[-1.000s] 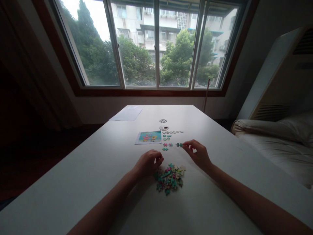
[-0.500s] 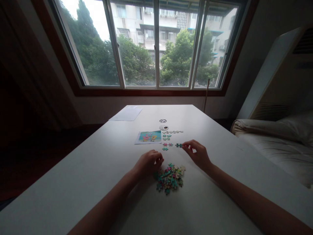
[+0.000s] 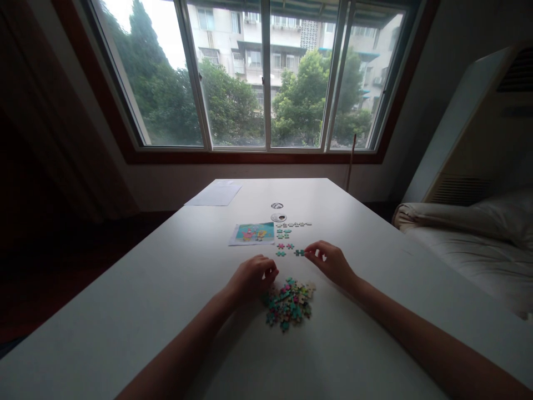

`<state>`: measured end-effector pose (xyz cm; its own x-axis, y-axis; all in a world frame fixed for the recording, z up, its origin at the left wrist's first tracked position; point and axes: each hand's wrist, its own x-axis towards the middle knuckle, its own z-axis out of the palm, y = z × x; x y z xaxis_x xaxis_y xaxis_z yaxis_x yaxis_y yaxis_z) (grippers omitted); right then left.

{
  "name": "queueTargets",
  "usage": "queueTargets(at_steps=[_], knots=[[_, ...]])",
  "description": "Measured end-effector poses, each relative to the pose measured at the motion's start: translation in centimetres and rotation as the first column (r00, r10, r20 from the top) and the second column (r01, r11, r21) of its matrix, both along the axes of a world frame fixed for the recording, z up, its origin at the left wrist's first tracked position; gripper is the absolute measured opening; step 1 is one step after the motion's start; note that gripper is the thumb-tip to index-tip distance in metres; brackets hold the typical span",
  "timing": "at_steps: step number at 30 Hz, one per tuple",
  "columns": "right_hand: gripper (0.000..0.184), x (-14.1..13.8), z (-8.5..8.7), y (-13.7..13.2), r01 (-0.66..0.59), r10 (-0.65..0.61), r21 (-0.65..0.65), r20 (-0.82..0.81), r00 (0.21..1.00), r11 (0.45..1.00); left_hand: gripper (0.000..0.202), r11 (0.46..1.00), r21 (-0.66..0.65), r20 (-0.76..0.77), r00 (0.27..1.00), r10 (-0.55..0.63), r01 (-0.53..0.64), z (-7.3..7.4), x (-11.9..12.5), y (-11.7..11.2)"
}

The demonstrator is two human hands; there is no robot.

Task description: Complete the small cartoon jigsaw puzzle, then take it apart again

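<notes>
My right hand (image 3: 331,261) pinches a dark green jigsaw piece (image 3: 299,253) between thumb and fingertips, at the right end of the nearest row. To its left lies another green piece (image 3: 280,254), and just beyond are pink pieces (image 3: 281,246). My left hand (image 3: 255,276) rests curled at the left edge of a heap of jigsaw pieces (image 3: 290,304) in teal, pink, yellow and cream. Its fingertips are bent inward, and whatever they hold, if anything, is hidden. Left of the rows lies a colourful cartoon picture sheet (image 3: 254,233).
More pieces form short rows, the farthest a pale row (image 3: 294,224). Two round grey-and-white discs (image 3: 278,217) lie beyond them. White paper (image 3: 214,194) sits at the far left corner of the white table (image 3: 158,278). A pale couch (image 3: 466,228) stands to the right.
My right hand has moved slightly nearer and to the left with the green jigsaw piece, from beside the pink row to the green piece's row. My left hand has stayed by the heap.
</notes>
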<state>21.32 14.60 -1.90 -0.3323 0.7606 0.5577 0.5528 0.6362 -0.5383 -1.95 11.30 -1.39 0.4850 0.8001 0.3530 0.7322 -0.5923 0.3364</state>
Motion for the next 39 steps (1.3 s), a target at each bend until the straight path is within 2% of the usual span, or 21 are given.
queueTargets(at_steps=[3, 7, 10, 15, 19, 26, 31, 35, 39], knots=[[0.013, -0.5, -0.9, 1.4, 0.012, -0.006, -0.065, 0.094, 0.996, 0.998, 0.015, 1.000, -0.007, -0.013, 1.000, 0.002, -0.002, 0.1, 0.0, 0.0], [0.012, -1.0, -1.8, 2.7, 0.034, -0.019, -0.084, 0.175, 0.984, 0.996, 0.015, 1.000, 0.000, -0.020, 1.000, 0.008, -0.008, 0.0, 0.0, 0.1], [0.015, -1.1, -1.9, 2.4, 0.031, -0.022, -0.051, 0.180, 0.983, 0.998, 0.015, 1.000, 0.013, -0.018, 1.000, 0.009, -0.009, -0.1, -0.1, 0.2], [0.018, -1.5, -1.6, 1.0, -0.099, 0.081, 0.044, 0.313, 0.946, 0.994, 0.014, 1.000, 0.014, -0.013, 1.000, 0.007, -0.007, -0.1, -0.1, 0.1], [0.022, -1.8, -1.6, 0.9, -0.072, 0.051, 0.039, 0.397, 0.916, 0.997, 0.015, 1.000, 0.020, 0.001, 1.000, -0.002, 0.002, -0.1, -0.1, 0.1], [0.023, -1.7, -1.7, 1.4, -0.095, 0.074, 0.034, 0.392, 0.917, 0.995, 0.014, 1.000, 0.019, -0.014, 1.000, -0.004, 0.004, -0.2, -0.1, 0.2], [0.020, -0.7, -0.6, 0.8, -0.211, 0.209, -0.024, 0.287, 0.935, 0.977, 0.015, 1.000, 0.019, -0.012, 1.000, -0.004, 0.004, -0.1, -0.1, 0.2], [0.018, 0.4, 0.8, -0.3, -0.384, 0.410, -0.146, 0.260, 0.874, 0.912, 0.015, 1.000, 0.016, -0.017, 1.000, -0.002, 0.002, -0.1, -0.1, 0.2], [0.021, 0.6, 1.1, -0.9, -0.467, 0.508, -0.207, 0.255, 0.823, 0.860, 0.015, 1.000, 0.009, -0.022, 1.000, 0.000, 0.000, -0.2, -0.1, 0.2]])
